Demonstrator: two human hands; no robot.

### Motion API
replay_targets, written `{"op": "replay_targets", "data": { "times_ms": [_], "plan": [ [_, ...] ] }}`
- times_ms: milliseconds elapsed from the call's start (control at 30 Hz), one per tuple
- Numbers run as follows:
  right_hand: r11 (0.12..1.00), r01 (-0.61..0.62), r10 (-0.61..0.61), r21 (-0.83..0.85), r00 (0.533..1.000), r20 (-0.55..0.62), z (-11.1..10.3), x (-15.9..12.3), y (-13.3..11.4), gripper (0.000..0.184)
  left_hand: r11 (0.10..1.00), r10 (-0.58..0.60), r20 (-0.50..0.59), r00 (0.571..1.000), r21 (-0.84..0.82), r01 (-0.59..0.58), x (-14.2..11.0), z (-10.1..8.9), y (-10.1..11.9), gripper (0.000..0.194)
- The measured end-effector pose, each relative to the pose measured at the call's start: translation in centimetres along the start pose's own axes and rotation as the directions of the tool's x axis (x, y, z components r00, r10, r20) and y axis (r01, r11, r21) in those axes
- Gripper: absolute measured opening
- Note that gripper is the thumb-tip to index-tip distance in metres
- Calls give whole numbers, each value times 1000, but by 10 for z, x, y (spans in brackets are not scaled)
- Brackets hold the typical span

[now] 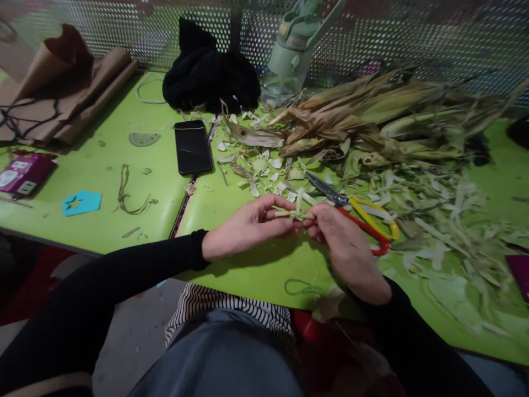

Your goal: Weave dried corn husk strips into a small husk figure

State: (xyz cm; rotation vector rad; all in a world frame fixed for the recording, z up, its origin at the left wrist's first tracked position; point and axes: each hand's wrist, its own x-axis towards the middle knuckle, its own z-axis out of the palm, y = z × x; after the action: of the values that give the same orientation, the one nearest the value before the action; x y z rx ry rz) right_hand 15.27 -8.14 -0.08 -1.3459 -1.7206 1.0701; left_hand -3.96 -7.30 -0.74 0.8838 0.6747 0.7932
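Observation:
Between my two hands, just above the green table's near edge, is a small piece made of pale green corn husk strips (298, 212), with one strip sticking up from its middle. My left hand (252, 223) grips its left side between thumb and fingers. The thumb and fingertips of my right hand (345, 242) pinch its right end. Right beside my right hand lie scissors with red and yellow handles (370, 223), blades slightly apart and pointing to the upper left. Cut husk scraps (264, 165) lie scattered just beyond my fingers.
Dried corn husks (355, 116) are heaped at the back right, with shredded strips (458, 220) before them. A phone (192, 148), a black cloth (210, 74) and a water bottle (289, 58) stand or lie farther back. Brown paper (70, 82) covers the far left; a green loop (301, 286) lies near me.

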Motion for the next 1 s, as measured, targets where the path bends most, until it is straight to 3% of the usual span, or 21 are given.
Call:
{"op": "replay_targets", "data": {
  "times_ms": [267, 467, 667, 800, 867, 1000],
  "plan": [
    [995, -40, 50, -89, 993, 108, 7, 1, -5, 52, 993, 61, 116, 991, 89, -72, 1, -4, -8, 18],
    [938, -244, 183, 246, 951, 247, 10, -2, 2, 44, 991, -32, 238, 971, 137, -1, -2, -4, -4, 22],
    [923, -222, 208, 315, 975, 77, 13, -4, 14, 49, 983, -2, 171, 985, 181, -29, -2, -4, -3, 24],
    [847, -353, 309, 397, 935, 172, 14, -5, 10, 51, 968, -25, 185, 982, 250, -22, -1, -5, -1, 25],
    [881, -323, 291, 347, 946, 142, 15, -6, 7, 50, 917, 4, 174, 985, 392, -73, -1, -5, 3, 22],
    [999, -47, 47, 18, 998, -49, 16, -7, 0, 51, 648, 85, 165, 983, 740, -180, -3, -4, 10, 28]
  ]
}}
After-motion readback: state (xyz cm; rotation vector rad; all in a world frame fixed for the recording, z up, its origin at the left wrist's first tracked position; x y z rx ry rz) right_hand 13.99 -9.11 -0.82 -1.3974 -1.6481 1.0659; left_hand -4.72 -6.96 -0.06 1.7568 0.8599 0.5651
